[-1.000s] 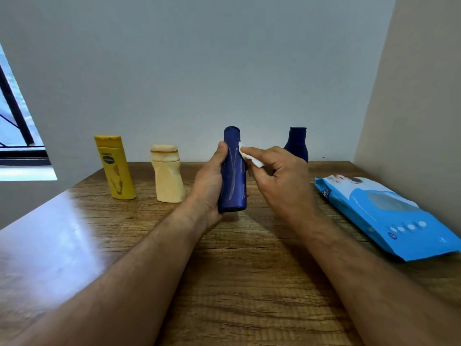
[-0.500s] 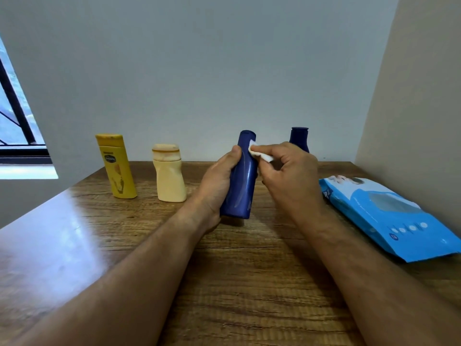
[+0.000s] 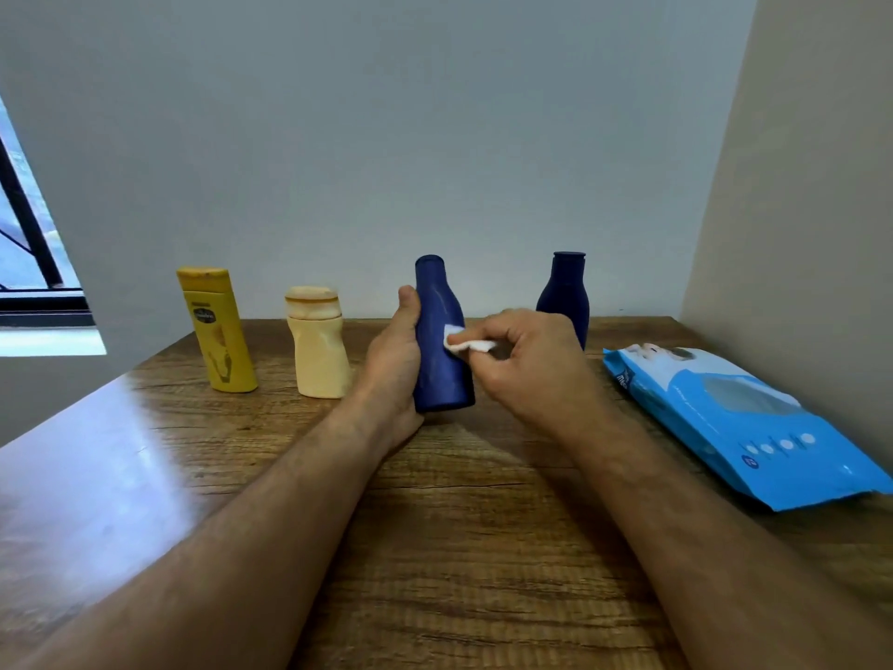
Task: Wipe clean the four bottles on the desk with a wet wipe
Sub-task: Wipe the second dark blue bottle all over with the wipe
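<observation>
My left hand (image 3: 394,365) grips a dark blue bottle (image 3: 439,340) from its left side and holds it upright just above the wooden desk (image 3: 459,524). My right hand (image 3: 526,365) pinches a small white wet wipe (image 3: 466,341) and presses it against the bottle's right side at mid-height. A second dark blue bottle (image 3: 565,295) stands behind my right hand, partly hidden by it. A yellow bottle (image 3: 217,331) and a cream bottle (image 3: 316,348) stand to the left near the wall.
A blue pack of wet wipes (image 3: 744,423) lies flat at the right, along the beige side wall. A grey wall closes the desk's far edge. A window (image 3: 29,263) is at the far left.
The blue bottle went from tilted back to upright. My right hand slid the wipe down from the bottle's neck to its middle.
</observation>
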